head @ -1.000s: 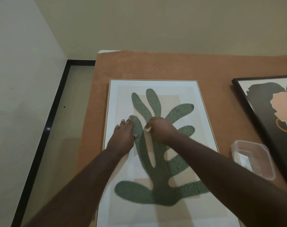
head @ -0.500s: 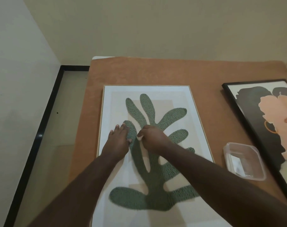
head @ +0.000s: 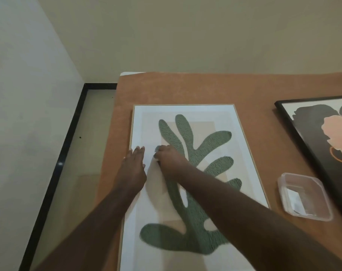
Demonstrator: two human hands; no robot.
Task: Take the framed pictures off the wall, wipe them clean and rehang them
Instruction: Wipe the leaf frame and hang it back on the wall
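Since half a second ago both hands have slid leftward across the picture: they were over the green leaf's left lobe, and now the left hand [head: 134, 169] lies at the left edge of the framed leaf picture [head: 244, 157], with the right hand [head: 169, 160] just beside it over the pale margin.

The left hand's fingers [head: 140, 151] are straight and together, pressing flat on the glass near the frame's edge and holding nothing. The right hand's fingers are curled under, knuckles up, bunched on something small and pale at the fingertips; what it is cannot be made out.

Two framed pictures lie flat on the bench [head: 205, 89]. The leaf picture is a tall rectangle with a thin light wood frame, a white mat, beige blocks and a rough, nubbly green leaf shape with rounded lobes. The second picture [head: 312, 130] lies well apart at the right, cut off by the view's edge, in a narrow black frame, showing black and peach shapes.

One clear plastic container [head: 305, 196], squarish with rounded corners, sits between the two. The bench is covered with a matte orange-brown surface.
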